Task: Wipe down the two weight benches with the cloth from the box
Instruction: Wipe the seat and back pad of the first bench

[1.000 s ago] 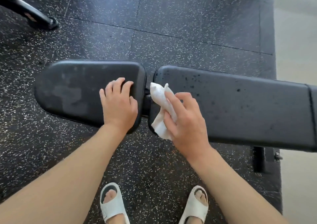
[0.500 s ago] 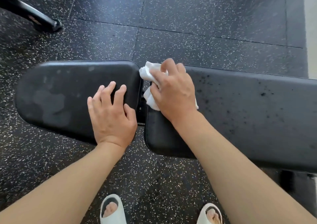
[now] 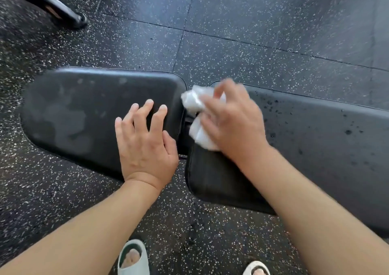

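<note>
I see a black padded weight bench lying across the middle of the view, in two parts with a narrow gap between them: the seat pad (image 3: 90, 114) on the left and the longer back pad (image 3: 315, 152) running off the right edge.

My left hand (image 3: 145, 146) lies flat on the right end of the seat pad, palm down, fingers (image 3: 156, 114) spread and released, holding nothing. The thumb sits near the pad's right edge, just beside the gap.

My right hand (image 3: 233, 123) is at the left, far corner of the back pad, blurred by motion. Its fingers are curled over the white cloth (image 3: 196, 117), grasping it in a crumpled bunch. The cloth sticks out to the left of the hand and hangs over the gap between the two pads, touching the back pad's left end; whether it also touches the seat pad's edge I cannot tell.

The seat pad carries pale, dull patches on its left half. The back pad shows scattered dark specks toward the right.

Under the bench is a dark rubber floor (image 3: 231, 49) flecked with white, with tile seams crossing it. At the far left a black metal leg (image 3: 61, 7) of some other gear rests on the floor. At the near edge two pale sandals (image 3: 132, 258) show, toes pointing at the bench.
</note>
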